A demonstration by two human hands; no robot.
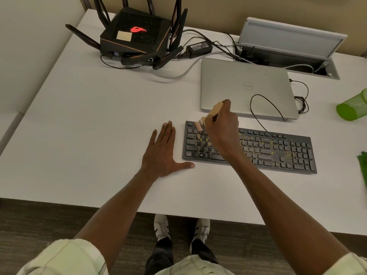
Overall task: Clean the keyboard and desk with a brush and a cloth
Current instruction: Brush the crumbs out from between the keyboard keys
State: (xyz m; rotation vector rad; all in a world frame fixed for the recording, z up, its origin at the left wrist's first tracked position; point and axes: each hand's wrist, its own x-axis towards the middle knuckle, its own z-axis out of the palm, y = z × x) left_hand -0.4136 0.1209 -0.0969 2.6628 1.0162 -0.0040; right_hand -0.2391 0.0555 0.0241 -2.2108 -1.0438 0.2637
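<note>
The left hand [161, 153] lies flat and open on the white desk [89, 120], fingers spread and holding nothing, its thumb tip just beside the near-left corner of the keyboard [278, 151]. To its right, that black keyboard is speckled with yellowish crumbs across the keys. The right hand [222, 126] is closed around the pale wooden handle of a brush [210, 116], whose light bristles touch the keyboard's upper-left keys, with a green cloth [362, 165] well apart at the right.
</note>
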